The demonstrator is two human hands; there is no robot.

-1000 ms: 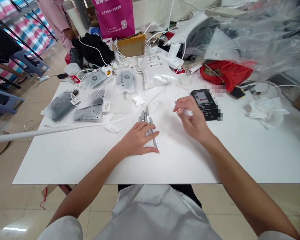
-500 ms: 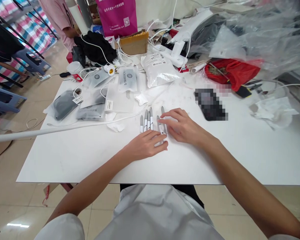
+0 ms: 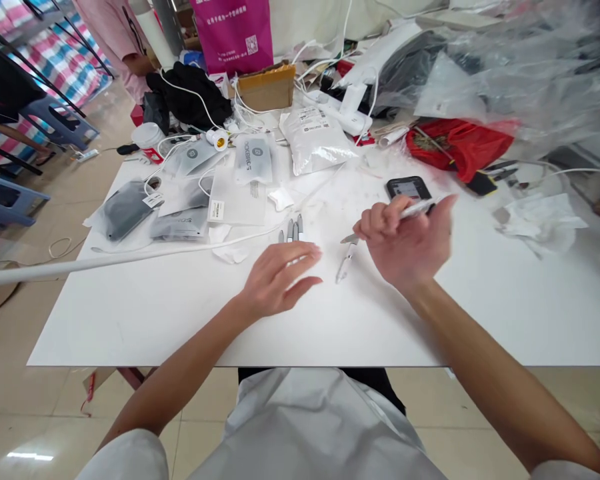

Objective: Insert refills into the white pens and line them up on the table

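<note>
Now, head view, right hand (image 3: 407, 250): right of centre, palm up, fingers curled round a held pen (image 3: 416, 209), grey tip pointing left!
Left hand (image 3: 283, 277): just left of centre, thumb parted from fingers, nothing seen gripped; whether it touches the pens (image 3: 294, 230), I can't tell.
Pens' spot: grey tips peeking out beyond the left hand on the white surface (image 3: 180, 320); one loose pen (image 3: 345, 265) lies aslant mid-frame, just below the held pen's tip.
Roll risk: that loose pen lies alone, and a brush from the right hand could, I'd judge, set it rolling.
Slip risk: the grip looks light, so slackening fingers could drop the held pen.
Scatter risk: left hand this close, a careless sweep could spread the row.
Bump risk: the phone (image 3: 405, 187) sits just beyond the right hand; a swing could nudge it.
Red bag (image 3: 487, 147): upper right, mouth gaping, brownish stuff inside.
Clear pouch (image 3: 125, 212): left side, something dark within.
White mailer (image 3: 317, 141): above centre, plump, contents hidden.
Cardboard box (image 3: 267, 91): top, left of centre, insides unseen.
</note>
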